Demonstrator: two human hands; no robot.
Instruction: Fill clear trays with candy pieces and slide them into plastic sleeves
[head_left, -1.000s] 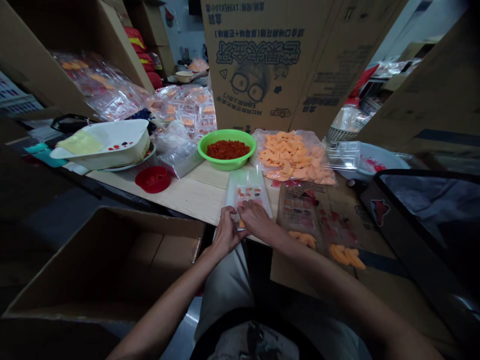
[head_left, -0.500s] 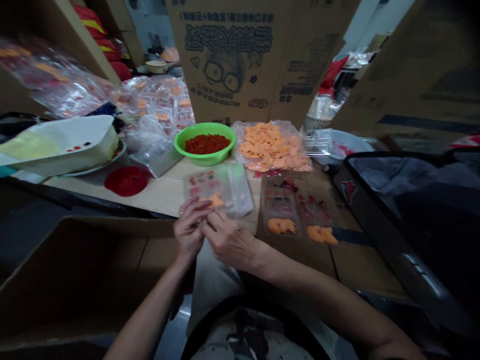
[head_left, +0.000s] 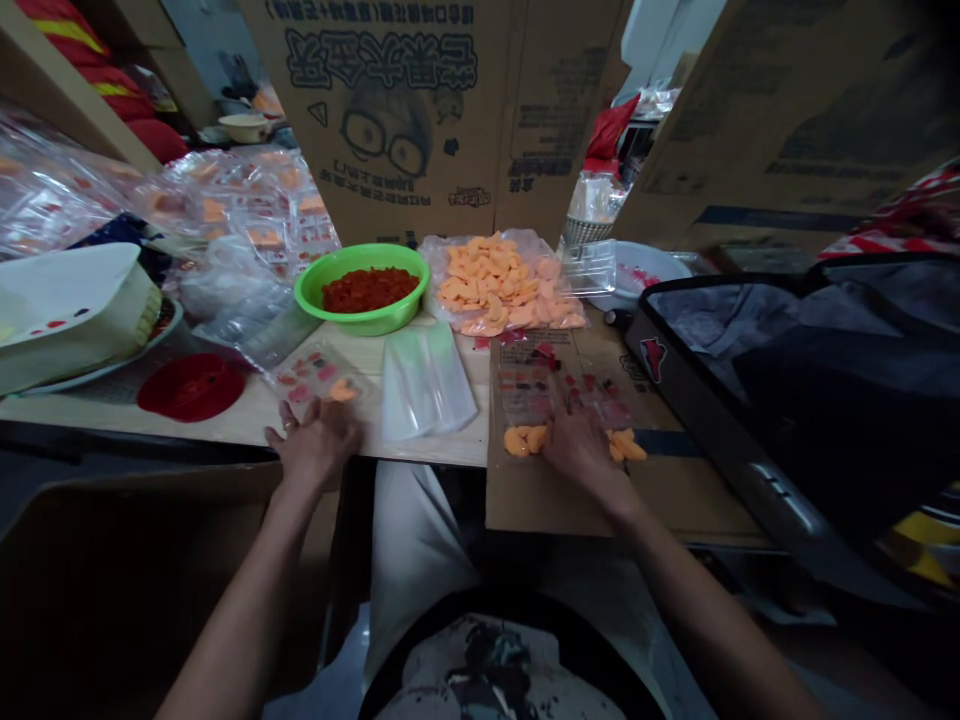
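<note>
My left hand [head_left: 319,437] rests with its fingers spread over the near edge of a clear packet [head_left: 307,378] lying flat on the worktop [head_left: 366,346]. My right hand [head_left: 577,448] reaches down between two filled trays, the left one [head_left: 525,392] and the right one [head_left: 606,402]; those fingers blur, so I cannot tell whether they pinch anything. Plastic sleeves [head_left: 427,385] lie between my hands, with a green bowl [head_left: 375,322] and heaped orange pieces [head_left: 499,285] beyond. A red dish [head_left: 166,408] sits left of the packet; a dark case [head_left: 712,460] bounds my right side, a tall carton [head_left: 495,130] the back. Bare wood shows between packet and sleeves; the worktop's near edge runs close to my left wrist.
</note>
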